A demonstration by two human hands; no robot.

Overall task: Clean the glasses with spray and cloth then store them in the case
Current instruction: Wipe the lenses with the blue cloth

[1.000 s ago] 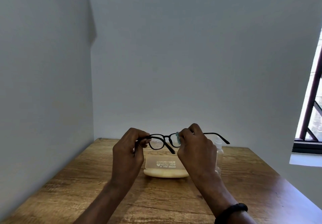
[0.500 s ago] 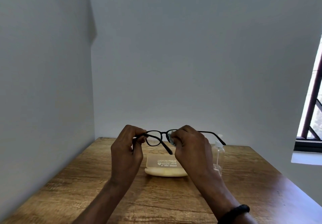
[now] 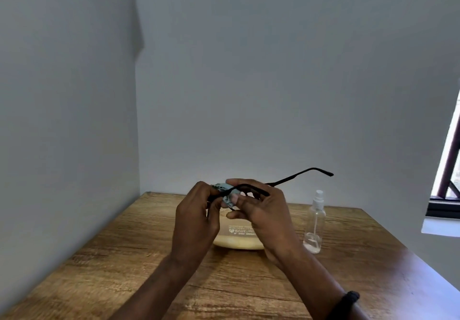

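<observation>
Brown wood-grain tabletop (image 3: pixel 249 290) tucked into a corner of plain pale grey walls (image 3: pixel 249 71), with a dark-framed window (image 3: pixel 445 195) cut off by the picture edge off to the right. The landmark here is the cream oval glasses case (image 3: pixel 236 241), lying shut on the wood with some white print on its lid that's too blurry to read.

Right above the case, both hands are up in the air holding the thin black-framed glasses (image 3: pixel 251 190). The left hand (image 3: pixel 196 220) has its grip closed on one end of the frame. The right hand (image 3: pixel 263 210) has its grip pinched on the small pale blue patterned cloth (image 3: pixel 225 196), pressed against the lens area. Lenses are pretty much hidden behind fingers and cloth, so can't say how clean they look. One temple arm sticks out up and to the right of the case, clear of everything.

Clear plastic spray bottle with a white nozzle (image 3: pixel 315 222) stands upright just right of the case, near but not touching. A black band (image 3: pixel 348 299) sits on the right wrist.
</observation>
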